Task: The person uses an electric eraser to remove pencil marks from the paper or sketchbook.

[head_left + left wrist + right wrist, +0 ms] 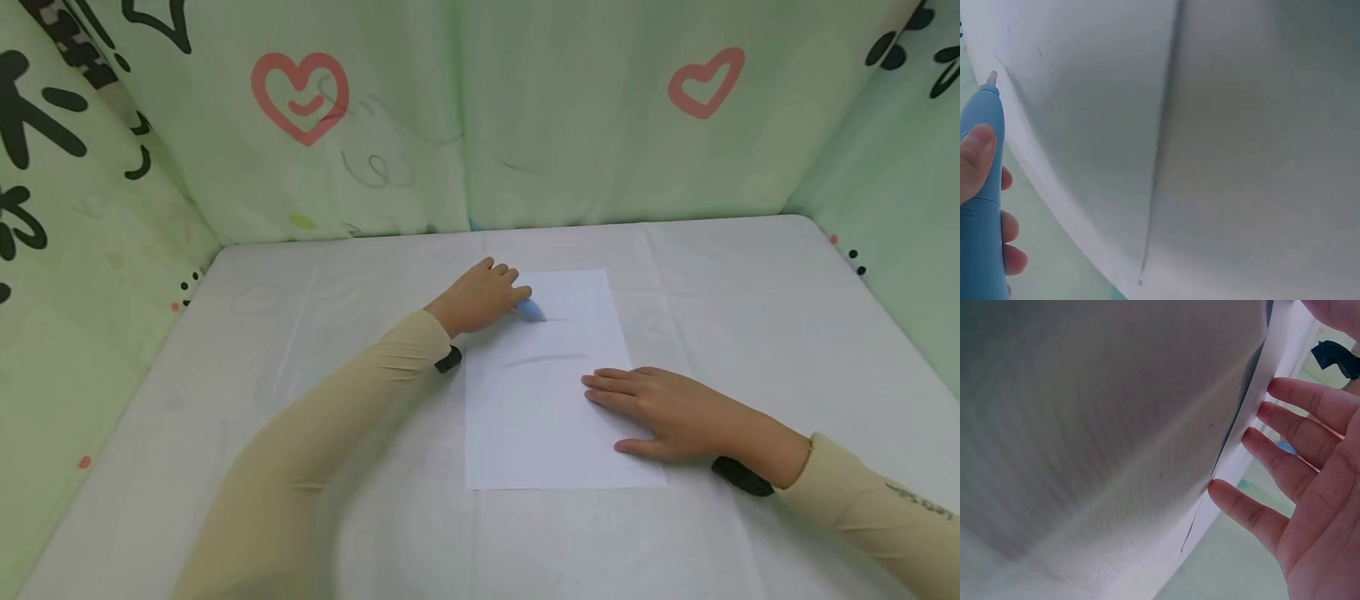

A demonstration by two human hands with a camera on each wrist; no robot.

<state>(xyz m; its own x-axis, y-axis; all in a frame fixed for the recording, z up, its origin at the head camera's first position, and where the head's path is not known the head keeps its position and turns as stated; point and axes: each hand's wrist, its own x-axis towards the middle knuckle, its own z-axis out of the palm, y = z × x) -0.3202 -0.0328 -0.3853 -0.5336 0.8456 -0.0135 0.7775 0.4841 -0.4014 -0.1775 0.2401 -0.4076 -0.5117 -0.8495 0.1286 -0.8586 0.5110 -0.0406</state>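
A sheet of white paper (pixel 547 433) lies on the cloth-covered table, with faint grey pencil lines (pixel 546 359) across its upper half. My left hand (pixel 480 296), at the paper's upper left, grips a light-blue electric eraser (pixel 531 311). Its tip meets the paper at the right of the hand, beside the upper line. In the left wrist view the thumb presses on the thick blue body, and the narrow pale tip (pixel 992 78) points up. My right hand (pixel 667 412) rests with spread, straight fingers on the paper's right edge, pressing it with the fingertips.
A white cloth (pixel 360 517) with creases covers the table. Green curtains (pixel 555 108) with red hearts and black drawings rise behind and at both sides. A dark wrist device (pixel 742 477) sits under the right wrist, another (pixel 448 360) under the left.
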